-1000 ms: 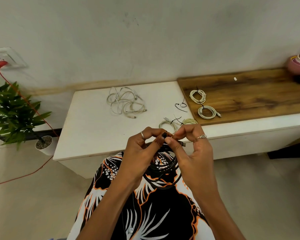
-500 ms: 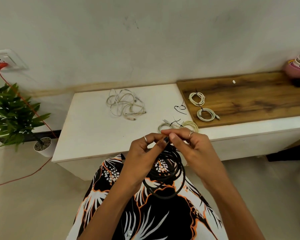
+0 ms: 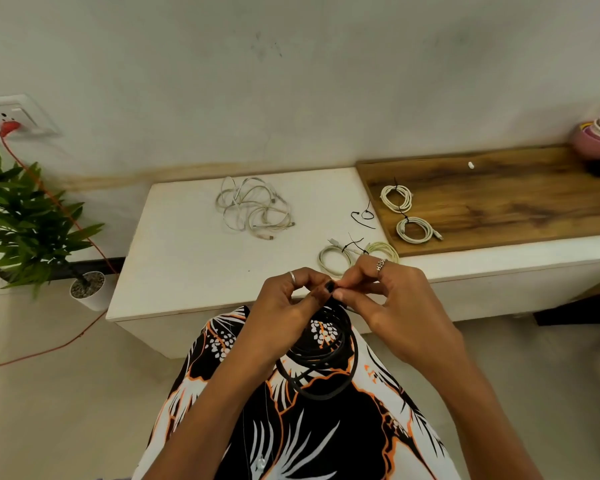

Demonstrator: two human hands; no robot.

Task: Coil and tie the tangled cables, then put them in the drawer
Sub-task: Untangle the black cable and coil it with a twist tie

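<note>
While the left hand [image 3: 288,303] and the right hand [image 3: 392,299] meet fingertip to fingertip above the lap, both pinch the top of a black cable coil [image 3: 321,355], fingers curled; the coil hangs down over the patterned garment [image 3: 326,438], just in front of the white cabinet's [image 3: 187,258] near edge. On the cabinet top a loose tangle of white cables [image 3: 253,209] lies well behind the hands; two tied pale coils [image 3: 357,256] sit just beyond the right knuckles; two more tied coils [image 3: 406,213] rest on the wooden board [image 3: 499,202]; a black tie [image 3: 362,216] lies between tangle and board.
</note>
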